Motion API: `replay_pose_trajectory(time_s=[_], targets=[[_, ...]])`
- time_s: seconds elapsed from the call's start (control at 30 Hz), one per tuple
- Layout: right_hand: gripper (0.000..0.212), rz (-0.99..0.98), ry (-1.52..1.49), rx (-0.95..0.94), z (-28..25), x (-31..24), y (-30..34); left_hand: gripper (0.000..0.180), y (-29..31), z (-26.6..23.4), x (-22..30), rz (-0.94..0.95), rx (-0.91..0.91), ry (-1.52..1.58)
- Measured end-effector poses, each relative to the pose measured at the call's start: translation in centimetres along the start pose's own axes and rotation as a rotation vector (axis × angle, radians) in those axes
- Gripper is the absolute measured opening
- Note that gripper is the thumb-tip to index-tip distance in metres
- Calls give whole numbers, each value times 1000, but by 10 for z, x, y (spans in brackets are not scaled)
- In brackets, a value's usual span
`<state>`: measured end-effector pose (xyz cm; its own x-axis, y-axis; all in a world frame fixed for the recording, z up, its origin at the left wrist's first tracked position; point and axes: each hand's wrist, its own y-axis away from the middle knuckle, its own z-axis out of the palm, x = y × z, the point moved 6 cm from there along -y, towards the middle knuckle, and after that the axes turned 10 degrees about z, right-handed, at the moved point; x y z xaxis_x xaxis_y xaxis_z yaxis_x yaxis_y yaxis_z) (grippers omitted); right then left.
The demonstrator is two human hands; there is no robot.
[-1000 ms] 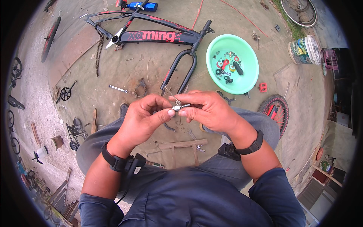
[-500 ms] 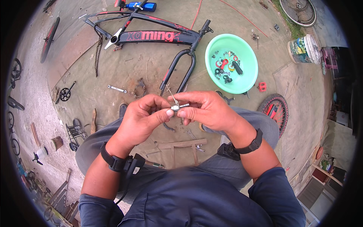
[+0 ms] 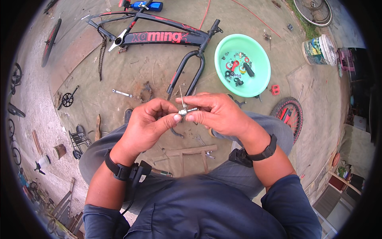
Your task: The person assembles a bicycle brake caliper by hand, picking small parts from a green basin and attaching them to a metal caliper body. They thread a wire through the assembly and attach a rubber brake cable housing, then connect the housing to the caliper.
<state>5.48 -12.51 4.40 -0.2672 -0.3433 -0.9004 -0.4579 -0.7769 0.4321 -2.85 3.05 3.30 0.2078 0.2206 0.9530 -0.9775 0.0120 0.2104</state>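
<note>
Fitting held between two hands, just on the near side of the fork.
Far left of the fork [image 3: 202, 67] lies a crank [image 3: 68, 97]; nearer to its left, a wrench [image 3: 122, 93]. The left hand [image 3: 148, 118], on the near side and left of the fork, is closed to a thumb-and-finger pinch on the left end of the metal fitting [image 3: 183, 112]. The fitting's long axis runs crosswise, its right end tilted slightly toward the fork. A thin wire [image 3: 181, 93] rises from it, pointing toward the fork; half a second earlier the wire leaned more to the left. The right hand [image 3: 221, 114] pinches the fitting's right end, other fingers loosely curled. Right of the fork stands a basin [image 3: 256, 84] of small parts.
</note>
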Motion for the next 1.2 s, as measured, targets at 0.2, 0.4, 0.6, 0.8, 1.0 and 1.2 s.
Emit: replay_pose_trajectory(time_s=[0.2,0.4,0.6,0.8,1.0,1.2], targets=[[43,48,-87,-48,2,4,1,14,0,-1,0,10,-1,-21],[46,63,-104,-48,1,1,1,13,0,-1,1,3,7,-23],[47,87,-80,-33,-2,0,3,14,0,-2,1,9,14,-38],[49,39,-65,-22,2,4,1,15,-1,-2,0,21,21,-93],[49,83,-169,-4,2,5,1,13,-1,-2,1,6,46,-102],[48,42,-155,58,1,5,0,14,-1,-3,2,10,59,-92]])
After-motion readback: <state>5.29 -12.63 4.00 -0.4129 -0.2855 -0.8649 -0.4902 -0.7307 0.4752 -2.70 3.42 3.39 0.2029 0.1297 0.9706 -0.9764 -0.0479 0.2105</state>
